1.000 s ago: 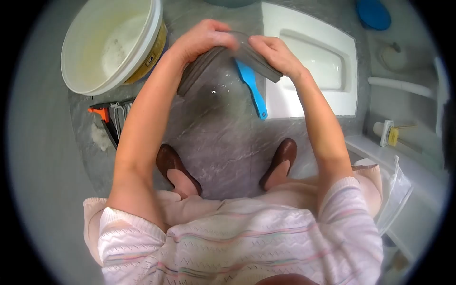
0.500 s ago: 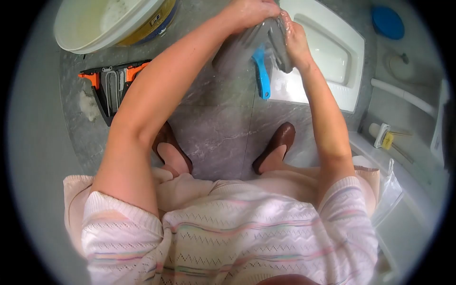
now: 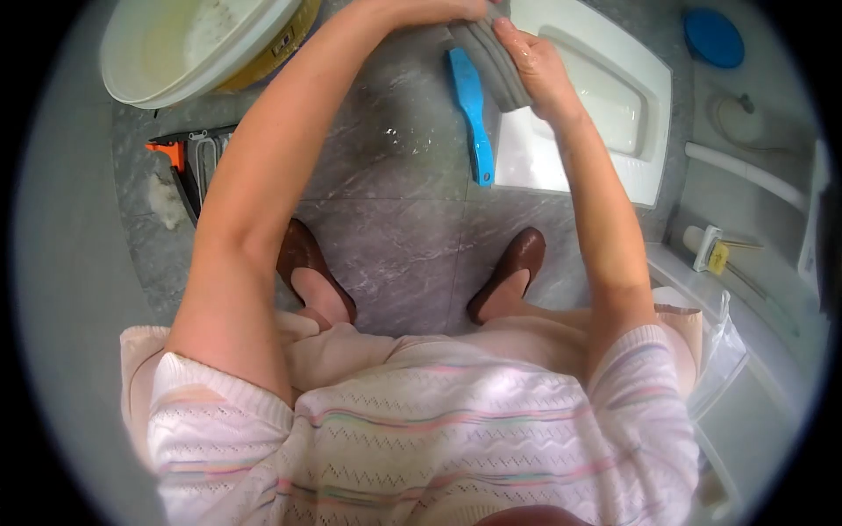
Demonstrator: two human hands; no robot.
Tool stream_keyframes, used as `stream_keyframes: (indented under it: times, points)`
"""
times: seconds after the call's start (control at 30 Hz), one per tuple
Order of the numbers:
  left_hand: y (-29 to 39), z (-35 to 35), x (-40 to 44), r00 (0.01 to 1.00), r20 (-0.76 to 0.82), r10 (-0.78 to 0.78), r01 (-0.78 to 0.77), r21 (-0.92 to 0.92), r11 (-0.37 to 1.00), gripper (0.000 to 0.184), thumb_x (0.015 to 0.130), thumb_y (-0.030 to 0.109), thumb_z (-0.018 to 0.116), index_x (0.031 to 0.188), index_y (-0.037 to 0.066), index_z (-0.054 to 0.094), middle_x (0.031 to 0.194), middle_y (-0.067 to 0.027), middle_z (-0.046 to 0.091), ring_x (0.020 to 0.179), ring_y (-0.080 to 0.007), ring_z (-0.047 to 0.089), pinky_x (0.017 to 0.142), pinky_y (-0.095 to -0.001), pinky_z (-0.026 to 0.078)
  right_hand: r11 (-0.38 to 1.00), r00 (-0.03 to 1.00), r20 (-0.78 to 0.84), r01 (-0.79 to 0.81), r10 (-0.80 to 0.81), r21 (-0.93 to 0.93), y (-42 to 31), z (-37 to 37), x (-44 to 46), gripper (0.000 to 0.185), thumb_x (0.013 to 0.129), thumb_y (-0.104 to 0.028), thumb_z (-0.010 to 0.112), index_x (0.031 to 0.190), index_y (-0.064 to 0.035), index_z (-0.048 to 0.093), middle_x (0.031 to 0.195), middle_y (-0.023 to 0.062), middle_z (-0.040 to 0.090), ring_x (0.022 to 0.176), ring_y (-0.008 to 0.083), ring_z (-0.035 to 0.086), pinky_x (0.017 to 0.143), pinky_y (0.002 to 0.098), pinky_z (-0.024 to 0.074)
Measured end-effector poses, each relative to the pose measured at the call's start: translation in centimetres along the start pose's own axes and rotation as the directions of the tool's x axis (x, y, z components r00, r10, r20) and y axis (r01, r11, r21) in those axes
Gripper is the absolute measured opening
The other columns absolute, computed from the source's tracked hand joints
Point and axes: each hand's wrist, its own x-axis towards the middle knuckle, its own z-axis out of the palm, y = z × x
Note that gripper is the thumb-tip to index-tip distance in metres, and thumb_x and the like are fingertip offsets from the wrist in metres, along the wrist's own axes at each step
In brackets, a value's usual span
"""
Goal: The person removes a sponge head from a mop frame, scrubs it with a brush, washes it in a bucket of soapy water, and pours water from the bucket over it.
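Observation:
A grey cloth (image 3: pixel 493 63), wet-looking and gathered into long folds, hangs between my hands near the top of the view. My right hand (image 3: pixel 541 70) is closed round its right side, thumb laid along the folds. At the cloth's upper end, my left hand (image 3: pixel 460 9) grips it, partly cut off by the view's top edge. Just below the cloth, a blue flat-handled tool (image 3: pixel 472 118) lies on the floor against the white squat toilet (image 3: pixel 531 171); its upper end is narrow and its kind is unclear.
A large bucket (image 3: pixel 158 89) with cloudy water stands upper left. Below it lies a black and orange frame-like tool (image 3: pixel 181 158), partly behind my left forearm. To the right are a blue round lid (image 3: pixel 714 39), a white pipe (image 3: pixel 745 175) and a plastic bag (image 3: pixel 721 346).
The cloth has gone from spread and blurred to narrow, gathered folds. My left hand has moved up and left, and my left forearm now covers more of the black and orange tool.

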Motion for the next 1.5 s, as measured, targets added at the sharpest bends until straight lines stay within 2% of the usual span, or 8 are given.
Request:
stream_keyframes:
  times: [0.13,0.2,0.3,0.47,0.57,0.87,1.1,1.5]
  points:
    - [-2.4,1.0,0.6,0.960,-0.182,0.212,-0.094,0.506,0.858,0.029,0.072,0.012,0.060,0.098,0.000,0.062,0.080,-0.0188,0.065,0.078,-0.0306,0.063,0.070,-0.0350,0.050,0.998,0.966,-0.259,-0.026,0.013,-0.048,2.6,4.1,-0.5,0.070,0.077,-0.055,0.060,0.095,0.0122,0.058,0.078,0.0198,0.063,0.068,0.0274,0.060,0.066,0.0356,0.0463]
    - [-5.4,2.0,-0.9,0.941,-0.323,-0.099,0.234,0.412,0.881,0.042,0.069,0.031,0.061,0.099,0.001,0.064,0.093,-0.0163,0.066,0.089,-0.0272,0.062,0.079,-0.0334,0.048,0.973,0.959,-0.282,-0.096,0.034,-0.210,6.7,6.5,0.0,0.063,0.077,-0.049,0.061,0.089,0.0132,0.058,0.077,0.0260,0.061,0.070,0.0339,0.060,0.067,0.0375,0.0460]
    - [-8.4,5.1,-4.2,0.715,-0.476,-0.513,0.661,0.220,0.717,0.066,0.065,0.043,0.068,0.116,0.001,0.055,0.110,-0.0199,0.060,0.102,-0.0325,0.058,0.088,-0.0370,0.045,0.944,0.979,-0.201,-0.080,0.015,-0.319,10.1,9.4,-1.3,0.053,0.076,-0.043,0.062,0.084,0.0090,0.059,0.081,0.0266,0.061,0.075,0.0371,0.061,0.069,0.0396,0.0468]
    - [-9.7,8.4,-6.8,0.738,-0.409,-0.536,0.664,0.300,0.686,0.073,0.064,0.041,0.068,0.123,0.003,0.048,0.111,-0.0206,0.058,0.101,-0.0333,0.057,0.087,-0.0380,0.045,0.848,0.998,0.002,-0.059,0.071,-0.527,8.4,6.0,0.0,0.044,0.075,-0.033,0.066,0.103,-0.0010,0.057,0.087,0.0191,0.063,0.082,0.0349,0.060,0.076,0.0392,0.0476]
    - [-9.1,8.5,-6.4,0.751,-0.388,-0.534,0.653,0.320,0.686,0.076,0.063,0.040,0.068,0.126,0.002,0.044,0.113,-0.0202,0.055,0.103,-0.0350,0.054,0.085,-0.0419,0.045,0.531,0.987,-0.117,-0.040,-0.111,-0.846,9.6,3.4,0.1,0.066,0.077,-0.027,0.064,0.134,-0.0194,0.034,0.105,0.0184,0.054,0.093,0.0344,0.057,0.078,0.0435,0.0477]
    - [-7.7,11.0,-7.5,0.817,-0.435,-0.379,0.564,0.463,0.684,0.086,0.068,0.030,0.070,0.136,0.003,0.023,0.137,-0.0175,0.031,0.124,-0.0334,0.033,0.098,-0.0480,0.030,0.767,0.959,-0.217,0.002,-0.184,-0.641,10.8,2.4,3.2,0.049,0.085,-0.034,0.054,0.132,-0.0301,0.040,0.096,0.0216,0.055,0.088,0.0375,0.057,0.078,0.0429,0.0468]
    - [-9.6,11.2,-6.6,0.842,-0.457,-0.287,0.494,0.438,0.751,0.069,0.082,0.025,0.055,0.135,-0.004,0.023,0.141,-0.0212,0.025,0.131,-0.0348,0.025,0.105,-0.0476,0.022,0.735,0.967,-0.064,0.143,-0.246,-0.663,7.8,6.9,1.7,0.044,0.090,-0.035,0.047,0.133,-0.0341,0.038,0.087,0.0171,0.055,0.070,0.0341,0.058,0.064,0.0417,0.0499]
    - [-10.7,11.2,-5.3,0.894,-0.422,-0.152,0.353,0.453,0.819,0.058,0.077,0.002,0.048,0.131,-0.007,0.030,0.137,-0.0248,0.030,0.129,-0.0371,0.029,0.105,-0.0480,0.023,0.720,0.911,-0.244,0.078,-0.332,-0.689,7.4,5.1,12.9,0.043,0.090,-0.034,0.045,0.131,-0.0208,0.042,0.080,0.0210,0.061,0.071,0.0404,0.059,0.064,0.0452,0.0475]
